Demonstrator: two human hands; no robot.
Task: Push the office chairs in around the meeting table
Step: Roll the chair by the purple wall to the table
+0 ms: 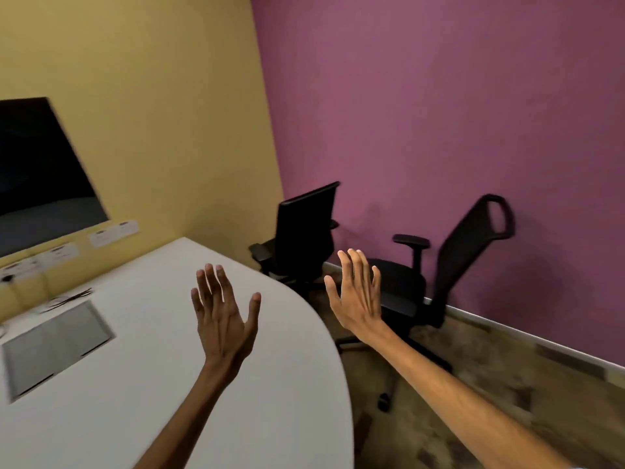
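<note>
The white meeting table (162,333) with a rounded edge fills the lower left. Two black office chairs stand off its right side near the purple wall. The far chair (304,231) is close to the table's corner, its back toward me. The near chair (470,255) stands away from the table, back reclined against the wall, seat facing the table. My left hand (223,319) is raised over the table, fingers spread, holding nothing. My right hand (358,292) is raised with fingers apart in front of the near chair's seat, touching nothing.
A grey cable hatch (54,343) is set in the table top, with thin cables beside it. A dark wall screen (40,170) hangs on the yellow wall above white sockets. Patterned carpet floor (490,374) runs between the table and the purple wall.
</note>
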